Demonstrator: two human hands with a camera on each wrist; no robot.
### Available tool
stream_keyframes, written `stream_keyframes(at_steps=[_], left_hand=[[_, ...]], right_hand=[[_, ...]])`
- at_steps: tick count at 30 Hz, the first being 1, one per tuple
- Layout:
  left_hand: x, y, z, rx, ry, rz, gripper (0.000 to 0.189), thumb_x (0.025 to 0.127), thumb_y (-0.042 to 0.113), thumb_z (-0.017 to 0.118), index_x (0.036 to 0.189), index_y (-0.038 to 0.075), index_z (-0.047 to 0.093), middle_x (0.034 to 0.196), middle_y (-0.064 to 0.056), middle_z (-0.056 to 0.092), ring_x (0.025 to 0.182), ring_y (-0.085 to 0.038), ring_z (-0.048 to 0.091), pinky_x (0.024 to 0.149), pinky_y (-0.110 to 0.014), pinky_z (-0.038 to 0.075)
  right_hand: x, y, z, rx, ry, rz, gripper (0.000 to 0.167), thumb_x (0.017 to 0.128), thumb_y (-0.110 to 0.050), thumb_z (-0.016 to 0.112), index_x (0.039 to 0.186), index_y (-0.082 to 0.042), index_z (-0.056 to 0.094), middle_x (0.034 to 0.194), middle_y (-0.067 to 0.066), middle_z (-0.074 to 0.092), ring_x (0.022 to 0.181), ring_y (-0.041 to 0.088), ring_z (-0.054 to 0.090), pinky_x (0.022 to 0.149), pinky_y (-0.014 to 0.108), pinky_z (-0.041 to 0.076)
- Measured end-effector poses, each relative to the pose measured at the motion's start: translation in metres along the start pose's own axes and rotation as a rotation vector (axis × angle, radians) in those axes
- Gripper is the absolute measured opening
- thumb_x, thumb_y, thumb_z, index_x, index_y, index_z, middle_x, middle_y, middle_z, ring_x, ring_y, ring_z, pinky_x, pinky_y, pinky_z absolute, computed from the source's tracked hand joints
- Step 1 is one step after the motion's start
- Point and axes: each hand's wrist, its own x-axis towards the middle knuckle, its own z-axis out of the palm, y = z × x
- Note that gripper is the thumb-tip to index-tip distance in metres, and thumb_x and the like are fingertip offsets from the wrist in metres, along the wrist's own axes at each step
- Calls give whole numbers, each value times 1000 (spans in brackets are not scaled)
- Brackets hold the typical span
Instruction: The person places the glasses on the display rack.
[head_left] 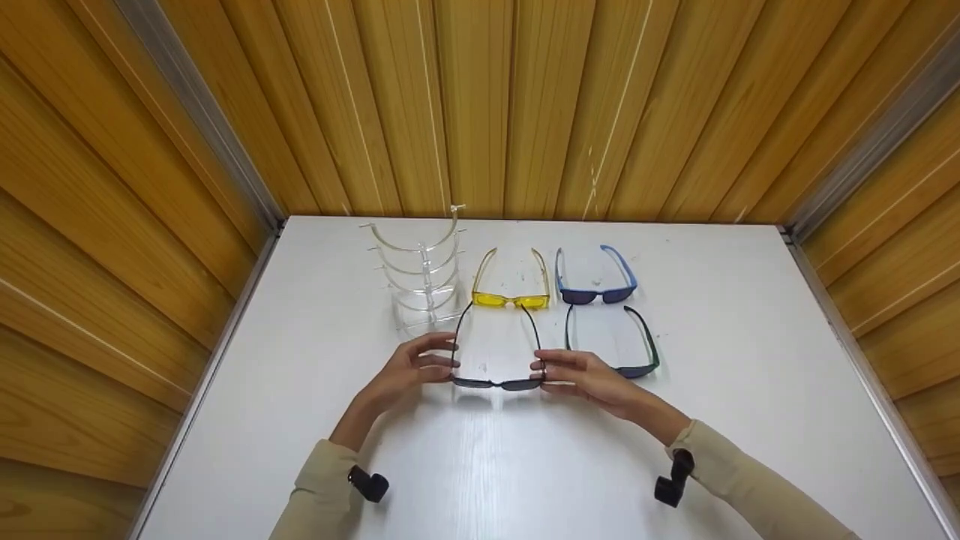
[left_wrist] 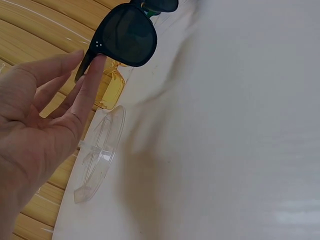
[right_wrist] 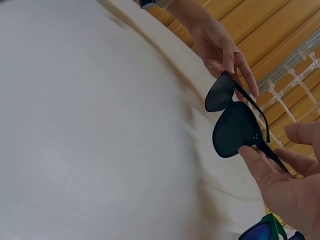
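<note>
A pair of black sunglasses [head_left: 474, 383] with dark lenses is held a little above the white table, temples unfolded and pointing away from the person. My left hand [head_left: 405, 369] pinches the left temple near the hinge, thumb close to the frame front. At the other side, my right hand [head_left: 596, 379] grips the right temple between thumb and fingers. In the right wrist view the thumb of the right hand [right_wrist: 292, 187] lies against the lower edge of a lens. Just beyond the temple tips lie yellow-lensed glasses [head_left: 491, 301].
Left of the glasses stands a clear plastic eyewear stand [head_left: 427, 289] with several curved tiers. Blue sunglasses [head_left: 578, 297] lie at the back right, with dark green-sided sunglasses [head_left: 636, 372] in front, partly hidden by the right hand. Wood-look panels [head_left: 472, 105] border the white table [head_left: 487, 472].
</note>
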Motion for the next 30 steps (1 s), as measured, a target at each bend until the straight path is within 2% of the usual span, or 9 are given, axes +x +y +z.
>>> stream_keyframes(at_steps=[7, 11, 20, 23, 30], left_hand=[[-8, 4, 0, -25, 30, 2, 68, 93, -3, 67, 151, -10, 34, 144, -35, 43, 110, -20, 69, 94, -38, 62], [-13, 7, 1, -39, 45, 3, 67, 92, -4, 69, 150, -9, 37, 140, -28, 50, 109, -20, 70, 93, -40, 63], [-20, 9, -1, -43, 62, 4, 61, 91, -5, 70, 147, -2, 47, 132, -15, 57, 106, -18, 70, 91, -39, 63], [-24, 9, 0, -54, 66, 3, 61, 91, -5, 70, 147, -1, 47, 130, -11, 58, 105, -18, 70, 91, -40, 63], [-28, 6, -3, -54, 83, 0, 63, 90, -7, 70, 148, -3, 44, 131, -14, 56, 103, -16, 70, 90, -39, 64]], right_hand=[[3, -3, 2, 10, 13, -29, 56, 100, -4, 62, 149, 11, 41, 144, 26, 56, 118, 13, 67, 107, 35, 54], [6, -5, 2, -4, 19, -45, 51, 99, -1, 62, 147, 9, 47, 142, 28, 57, 115, 12, 69, 103, 33, 57], [13, -8, 4, -29, 32, -64, 47, 98, 1, 62, 143, 11, 51, 140, 34, 57, 111, 13, 71, 98, 33, 59], [15, -7, 5, -26, 39, -61, 45, 98, 1, 62, 141, 9, 53, 137, 30, 61, 110, 12, 71, 97, 33, 60], [20, -7, 6, -1, 35, -62, 49, 98, 1, 62, 144, 11, 48, 128, 19, 69, 108, 15, 73, 96, 35, 61]])
